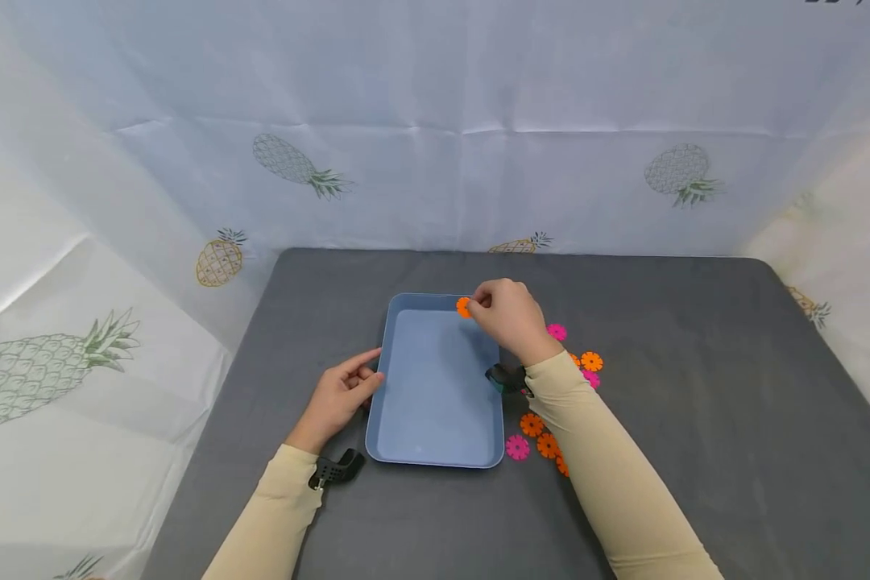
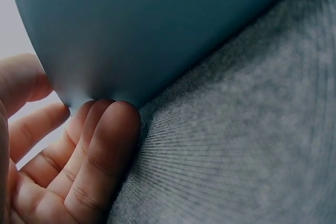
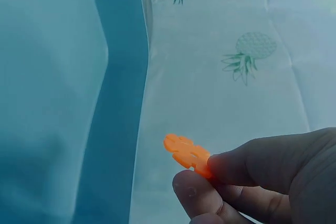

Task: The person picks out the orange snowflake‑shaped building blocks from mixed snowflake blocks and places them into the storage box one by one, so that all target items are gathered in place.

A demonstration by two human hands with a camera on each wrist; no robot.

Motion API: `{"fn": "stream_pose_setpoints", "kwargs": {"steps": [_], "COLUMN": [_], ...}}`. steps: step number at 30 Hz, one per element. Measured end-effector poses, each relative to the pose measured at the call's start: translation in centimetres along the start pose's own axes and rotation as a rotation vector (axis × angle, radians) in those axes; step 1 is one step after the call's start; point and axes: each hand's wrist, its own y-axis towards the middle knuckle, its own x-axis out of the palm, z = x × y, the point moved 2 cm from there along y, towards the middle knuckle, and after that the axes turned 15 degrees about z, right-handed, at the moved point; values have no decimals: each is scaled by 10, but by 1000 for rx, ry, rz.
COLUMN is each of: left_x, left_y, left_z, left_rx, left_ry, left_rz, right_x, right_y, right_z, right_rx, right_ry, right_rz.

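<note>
A shallow blue tray point(image 1: 442, 387) lies on the grey table. My left hand point(image 1: 339, 396) touches its left side, with fingertips against the outer wall point(image 2: 105, 51) and the thumb at the rim. Over the tray's far right corner, my right hand point(image 1: 509, 316) pinches an orange notched plastic disc point(image 3: 184, 151) between thumb and fingers. The disc point(image 1: 464, 307) overlaps the far rim in the head view. Several more discs lie right of the tray, among them a pink one point(image 1: 518, 447) and an orange one point(image 1: 532, 424); my right forearm hides part of the group.
The dark grey tabletop point(image 1: 696, 403) extends to the right of the discs. A white cloth with pineapple prints point(image 1: 435, 185) hangs behind the table and along its sides. Black straps point(image 1: 337, 467) sit at both wrists.
</note>
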Motion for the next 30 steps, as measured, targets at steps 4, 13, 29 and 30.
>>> {"fn": "stream_pose_setpoints", "kwargs": {"steps": [4, 13, 29, 30], "left_x": [-3, -1, -2, -2], "left_y": [0, 0, 2, 3], "left_z": [1, 2, 1, 1], "left_rx": [8, -3, 22, 25], "left_ry": [-4, 1, 20, 17], "left_rz": [17, 12, -9, -10], "right_x": [16, 34, 63, 64], "right_y": [5, 8, 21, 21], "right_z": [-4, -6, 1, 1], "right_rx": [14, 82, 174, 172], "right_ry": [32, 58, 195, 190], "right_rz": [-16, -60, -217, -217]}}
